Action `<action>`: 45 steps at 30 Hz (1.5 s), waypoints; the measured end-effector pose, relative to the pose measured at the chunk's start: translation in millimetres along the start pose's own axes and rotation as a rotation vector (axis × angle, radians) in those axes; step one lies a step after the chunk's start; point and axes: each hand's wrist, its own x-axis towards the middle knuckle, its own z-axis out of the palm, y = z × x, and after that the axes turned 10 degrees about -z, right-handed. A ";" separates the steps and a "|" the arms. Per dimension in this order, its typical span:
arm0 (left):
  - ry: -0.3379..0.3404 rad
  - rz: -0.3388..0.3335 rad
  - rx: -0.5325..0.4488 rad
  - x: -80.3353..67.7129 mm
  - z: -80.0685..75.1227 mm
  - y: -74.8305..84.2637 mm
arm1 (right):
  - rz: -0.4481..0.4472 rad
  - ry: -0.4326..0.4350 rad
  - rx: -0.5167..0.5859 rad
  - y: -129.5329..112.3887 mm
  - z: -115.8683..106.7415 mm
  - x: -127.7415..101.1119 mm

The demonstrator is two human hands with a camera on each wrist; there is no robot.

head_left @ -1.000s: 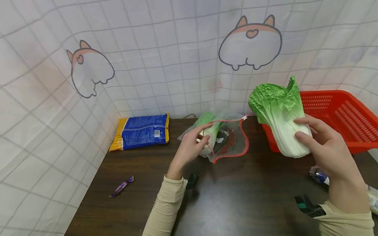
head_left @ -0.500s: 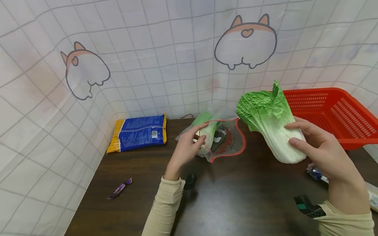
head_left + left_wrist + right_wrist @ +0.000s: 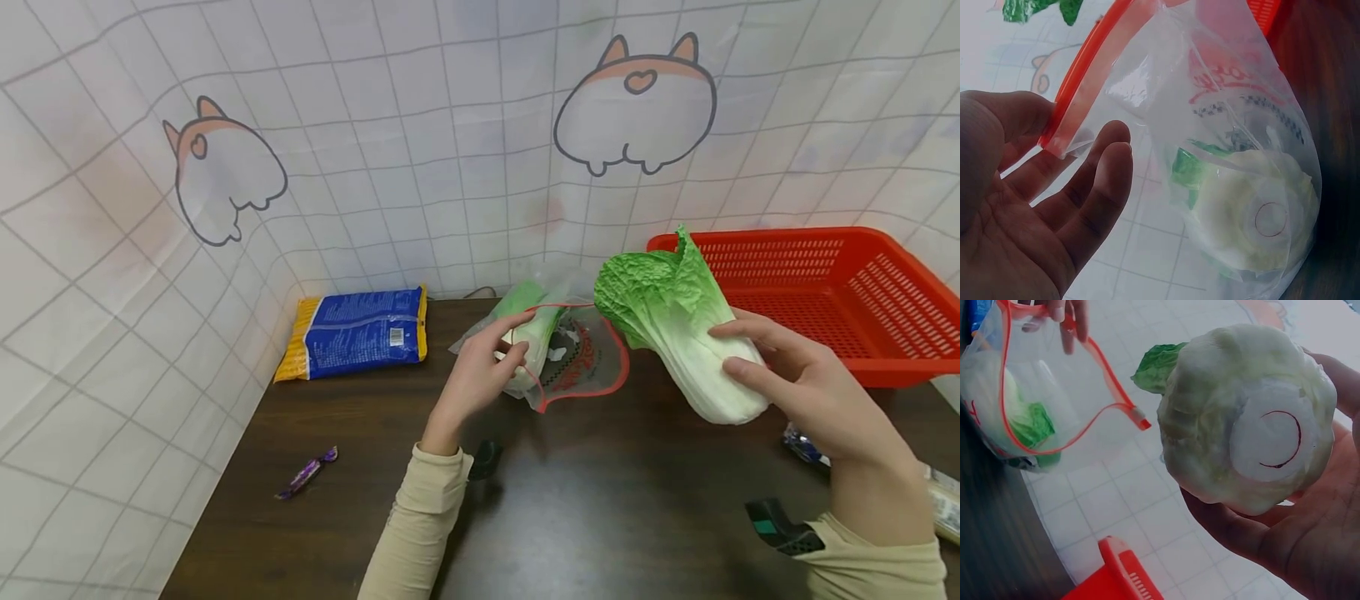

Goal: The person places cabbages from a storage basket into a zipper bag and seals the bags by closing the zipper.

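My left hand (image 3: 480, 371) pinches the red-edged mouth of a clear zip bag (image 3: 600, 371) at the back of the table. Inside the bag lies one Chinese cabbage (image 3: 1241, 212), its round pale base facing the left wrist camera. A second Chinese cabbage (image 3: 686, 337) is gripped around its white lower part by my right hand (image 3: 817, 383). Its green leaves point up and left, overlapping the bag's right edge in the head view. From the right wrist, its cut base (image 3: 1272, 434) shows a red curved mark, and the bag's mouth gapes beside it.
A red plastic basket (image 3: 892, 367) stands at the back right. At the back left lies a blue and yellow packet (image 3: 363, 333). A purple-wrapped candy (image 3: 307, 473) is at the left front, and a blue wrapped item (image 3: 805, 444) sits near my right wrist.
My right hand has carried the held Chinese cabbage left and slightly down, closer to the bag. My left hand keeps its hold on the bag's edge.
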 end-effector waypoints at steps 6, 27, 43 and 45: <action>0.010 -0.011 -0.002 0.8 0.8 0.1 | 0.004 -0.046 -0.042 -0.9 3.2 3.6; 0.002 0.003 -0.031 1.8 1.3 -0.8 | 0.005 -0.116 0.012 -0.3 24.6 10.4; 0.001 -0.014 -0.084 -0.4 1.2 -0.6 | -0.020 -0.216 0.081 6.3 41.5 15.6; 0.001 -0.009 -0.089 -0.3 0.5 -0.3 | -0.019 -0.224 0.097 6.3 42.3 15.5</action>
